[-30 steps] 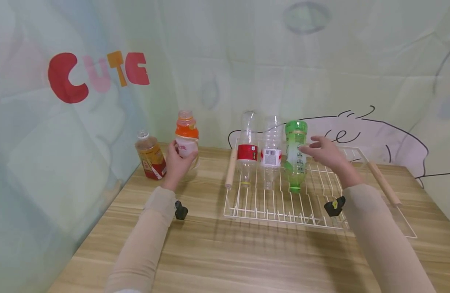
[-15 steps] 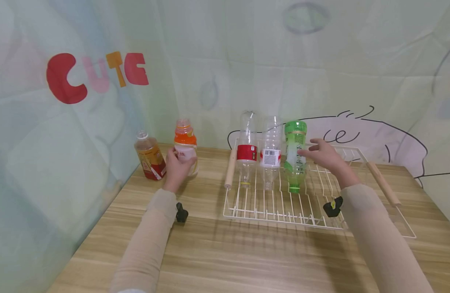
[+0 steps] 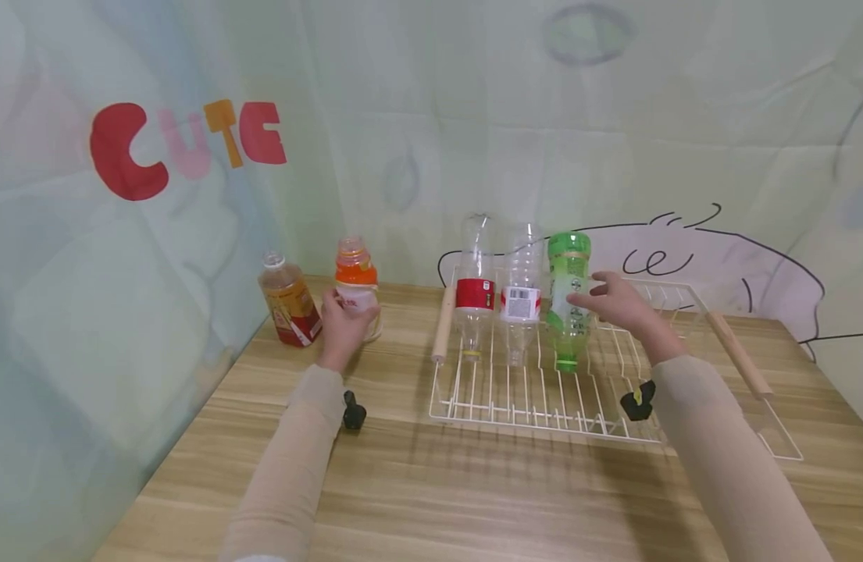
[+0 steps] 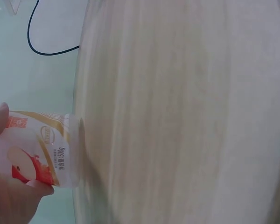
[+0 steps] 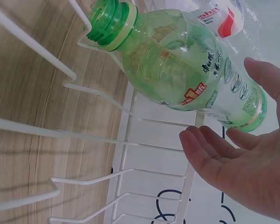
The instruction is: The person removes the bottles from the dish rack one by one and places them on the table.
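1. One orange bottle (image 3: 357, 273) is upright in the grip of our left hand (image 3: 345, 326), its base at or near the table (image 3: 389, 484).
2. Our right hand (image 3: 626, 306), well apart from the left, is loosely spread just right of the green bottle (image 3: 568, 269); we cannot tell whether they touch.
3. That green bottle stands neck-down in the rack (image 3: 444, 324), which lies to the right of our left hand.

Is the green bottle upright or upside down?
Upside down: the green bottle has its neck down at the wire rack and base up.
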`<control>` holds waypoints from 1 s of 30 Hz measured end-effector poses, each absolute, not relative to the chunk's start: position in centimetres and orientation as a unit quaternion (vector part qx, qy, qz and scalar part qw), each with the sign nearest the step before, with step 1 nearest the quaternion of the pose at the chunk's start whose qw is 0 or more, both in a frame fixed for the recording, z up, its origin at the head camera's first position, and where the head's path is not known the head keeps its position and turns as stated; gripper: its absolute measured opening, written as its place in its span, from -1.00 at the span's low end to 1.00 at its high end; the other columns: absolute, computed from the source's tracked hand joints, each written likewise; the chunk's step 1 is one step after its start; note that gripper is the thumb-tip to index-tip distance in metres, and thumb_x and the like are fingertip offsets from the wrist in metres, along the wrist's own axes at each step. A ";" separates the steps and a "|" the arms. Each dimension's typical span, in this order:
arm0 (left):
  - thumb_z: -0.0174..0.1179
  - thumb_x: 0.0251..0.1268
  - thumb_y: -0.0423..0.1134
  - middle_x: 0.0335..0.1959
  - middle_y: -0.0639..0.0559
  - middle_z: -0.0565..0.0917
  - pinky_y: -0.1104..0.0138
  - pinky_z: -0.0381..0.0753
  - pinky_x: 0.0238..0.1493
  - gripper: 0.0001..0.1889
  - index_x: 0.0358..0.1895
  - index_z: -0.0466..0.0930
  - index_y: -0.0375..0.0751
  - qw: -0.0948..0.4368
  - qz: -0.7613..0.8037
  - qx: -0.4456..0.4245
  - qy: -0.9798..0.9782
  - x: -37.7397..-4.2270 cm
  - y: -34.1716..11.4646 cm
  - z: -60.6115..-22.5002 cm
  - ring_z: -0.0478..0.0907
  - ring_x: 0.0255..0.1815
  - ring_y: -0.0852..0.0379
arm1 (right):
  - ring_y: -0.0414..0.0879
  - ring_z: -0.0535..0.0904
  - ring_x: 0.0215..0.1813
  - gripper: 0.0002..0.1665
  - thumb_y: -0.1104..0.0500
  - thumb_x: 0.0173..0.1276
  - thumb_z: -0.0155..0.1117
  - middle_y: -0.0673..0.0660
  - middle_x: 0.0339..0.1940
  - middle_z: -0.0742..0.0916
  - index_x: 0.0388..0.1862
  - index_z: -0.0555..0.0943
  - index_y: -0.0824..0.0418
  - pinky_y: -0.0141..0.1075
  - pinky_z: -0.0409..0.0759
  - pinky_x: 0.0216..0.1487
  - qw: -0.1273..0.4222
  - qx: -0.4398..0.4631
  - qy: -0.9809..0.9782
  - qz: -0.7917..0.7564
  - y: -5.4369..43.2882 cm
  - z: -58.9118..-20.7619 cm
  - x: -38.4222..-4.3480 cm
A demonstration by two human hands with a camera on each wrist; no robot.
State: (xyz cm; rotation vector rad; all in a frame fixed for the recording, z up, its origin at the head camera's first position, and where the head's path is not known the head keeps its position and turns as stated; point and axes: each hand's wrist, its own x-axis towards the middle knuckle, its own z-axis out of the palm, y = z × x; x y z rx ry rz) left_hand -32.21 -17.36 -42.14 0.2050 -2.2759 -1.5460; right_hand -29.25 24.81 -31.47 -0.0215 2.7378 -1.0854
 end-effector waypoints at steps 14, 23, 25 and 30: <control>0.41 0.09 -0.24 0.23 -0.33 0.28 0.03 0.20 0.40 -0.18 0.30 0.04 -0.34 0.197 -0.562 0.091 -0.798 -32.4 -17.3 -42.4 0.28 0.28 -0.21 | 0.38 0.28 0.36 0.09 -0.15 0.41 0.12 0.56 0.39 0.25 0.51 -0.20 0.46 0.10 0.47 0.21 0.116 -0.021 0.911 -0.395 25.0 -32.2 -29.7; 0.41 0.08 -0.20 0.24 -0.35 0.28 0.01 0.20 0.40 -0.15 0.32 0.04 -0.36 0.195 -0.554 0.098 -0.803 -32.4 -17.5 -42.5 0.28 0.28 -0.23 | 0.37 0.31 0.35 0.05 -0.11 0.41 0.14 0.53 0.37 0.31 0.52 -0.17 0.43 0.08 0.51 0.18 0.123 -0.029 0.905 -0.406 24.8 -32.4 -29.7; 0.42 0.08 -0.18 0.24 -0.35 0.28 0.01 0.20 0.39 -0.14 0.33 0.04 -0.36 0.193 -0.552 0.097 -0.805 -32.3 -17.5 -42.5 0.28 0.28 -0.23 | 0.37 0.31 0.35 0.04 -0.10 0.41 0.14 0.53 0.36 0.32 0.52 -0.16 0.44 0.08 0.50 0.18 0.124 -0.033 0.905 -0.406 24.8 -32.4 -29.8; 0.42 0.08 -0.17 0.27 -0.35 0.27 0.01 0.20 0.40 -0.09 0.37 0.00 -0.37 0.185 -0.553 0.089 -0.807 -32.2 -17.6 -42.3 0.28 0.29 -0.22 | 0.37 0.31 0.35 0.04 -0.10 0.42 0.14 0.52 0.36 0.32 0.52 -0.16 0.43 0.10 0.48 0.21 0.128 -0.029 0.904 -0.406 24.8 -32.5 -29.8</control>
